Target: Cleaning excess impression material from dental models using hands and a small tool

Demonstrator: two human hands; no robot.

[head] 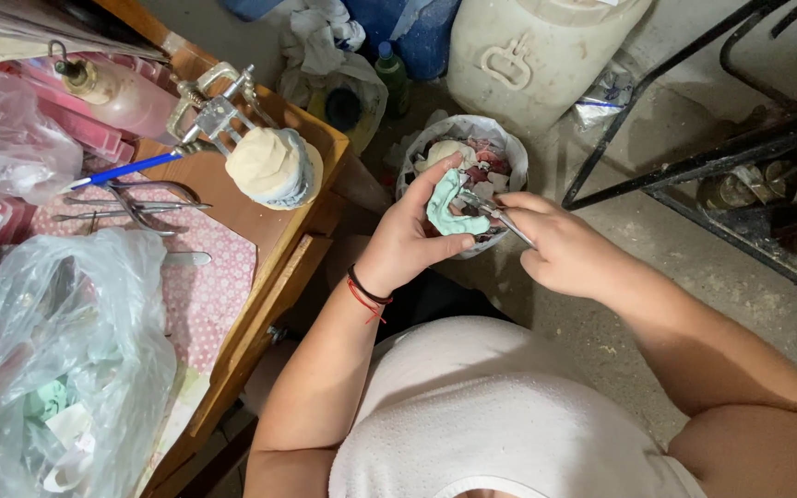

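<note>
From your head camera: your left hand (412,235) is curled around a mint-green dental cast (449,210), thumb below and fingers behind, holding it over a lined waste bin (509,152) on the floor. Your right hand (560,249) is closed on a thin metal tool (495,214), its tip touching the cast. Left of you stands a wooden table (274,249) carrying a plaster model (269,166) beside a metal articulator (209,111), a blue-handled brush (131,169), pliers (140,203) and a clear plastic bag (57,360).
</note>
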